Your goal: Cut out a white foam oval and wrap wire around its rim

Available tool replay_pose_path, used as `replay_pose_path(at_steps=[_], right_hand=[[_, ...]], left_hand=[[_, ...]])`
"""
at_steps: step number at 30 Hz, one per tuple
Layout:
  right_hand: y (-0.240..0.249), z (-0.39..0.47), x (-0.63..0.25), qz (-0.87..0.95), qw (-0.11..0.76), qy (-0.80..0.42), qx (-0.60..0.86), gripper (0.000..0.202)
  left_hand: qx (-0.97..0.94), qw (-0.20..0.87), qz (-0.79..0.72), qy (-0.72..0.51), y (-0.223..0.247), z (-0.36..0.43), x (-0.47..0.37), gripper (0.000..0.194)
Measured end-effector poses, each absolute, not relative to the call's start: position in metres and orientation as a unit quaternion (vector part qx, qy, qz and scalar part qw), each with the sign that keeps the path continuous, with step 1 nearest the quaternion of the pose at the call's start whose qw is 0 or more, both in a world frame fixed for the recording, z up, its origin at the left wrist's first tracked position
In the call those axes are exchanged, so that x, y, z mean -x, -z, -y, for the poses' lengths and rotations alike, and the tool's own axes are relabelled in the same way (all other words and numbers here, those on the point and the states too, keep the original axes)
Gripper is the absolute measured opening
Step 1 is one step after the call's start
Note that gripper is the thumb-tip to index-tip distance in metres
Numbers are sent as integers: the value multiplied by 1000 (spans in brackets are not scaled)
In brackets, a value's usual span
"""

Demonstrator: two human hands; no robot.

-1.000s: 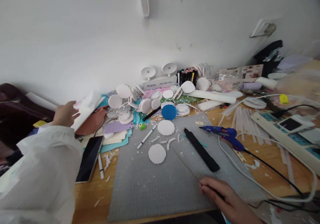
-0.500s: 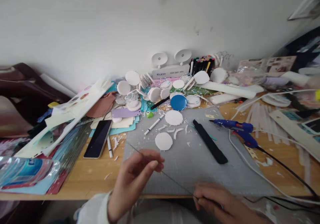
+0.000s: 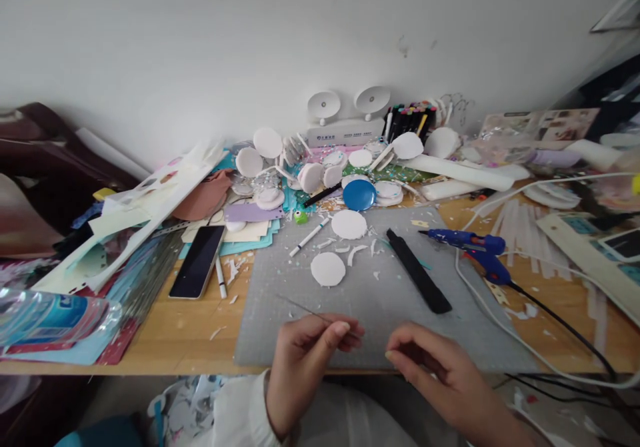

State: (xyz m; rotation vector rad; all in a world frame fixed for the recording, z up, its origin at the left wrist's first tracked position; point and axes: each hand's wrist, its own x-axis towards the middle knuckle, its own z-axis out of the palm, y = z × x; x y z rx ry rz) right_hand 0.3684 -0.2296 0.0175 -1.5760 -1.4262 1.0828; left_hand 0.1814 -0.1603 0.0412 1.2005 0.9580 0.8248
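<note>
Wire [image 3: 301, 306] is in the left hand [image 3: 305, 360], over the near part of the mat [image 3: 380, 307]. Left thumb and fingers clamped on it; thin end sticks out past the fingers, toward the far left. Right hand [image 3: 445, 374] is just beside, half curled, no wire visible in it; can't tell if thumb and fingertips meet. Step in hand reads as handling the wire, left side carrying it. From here, next move calls for a firm left pinch and the loose tip kept off the front disc [image 3: 328, 269]. Back disc [image 3: 349, 224] lies beyond that. Black case [image 3: 417, 270] and glue gun [image 3: 465, 239] sit off to the right, both apart from the hands.
</note>
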Motion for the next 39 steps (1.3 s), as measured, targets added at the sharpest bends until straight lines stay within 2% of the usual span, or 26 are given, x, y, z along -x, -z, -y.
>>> replay_pose_path(at_steps=[10,14,16,19,21,23,26,29,34,39], right_hand=[[-17,229,-358,429,439,-486,622,32],[-18,230,-372,449,492,-367,650,29],[-23,233,-387,451,497,-309,674,25],[-32,243,-409,439,476,-211,732,20],[-35,250,-417,460,458,-168,742,17],[-33,254,-417,505,436,-164,727,13],[-23,254,-403,576,399,-197,686,11],[-14,249,-384,601,375,-245,662,12],[-15,239,-375,674,302,-294,607,13],[-21,228,-367,686,248,-370,575,16]], left_hand=[[-561,610,-438,-348,-34,161,-174,30],[-490,592,-440,-465,-47,150,-159,28],[-434,568,-418,-561,-71,138,-141,25],[-423,480,-426,-640,-118,117,-108,16],[-473,459,-463,-592,-141,106,-90,19],[-590,449,-492,-457,-144,102,-83,27],[-719,449,-478,-230,-119,108,-98,33],[-735,502,-445,-100,-82,124,-125,41],[-649,598,-450,-135,-48,145,-153,61],[-607,626,-467,-144,-33,153,-166,71]])
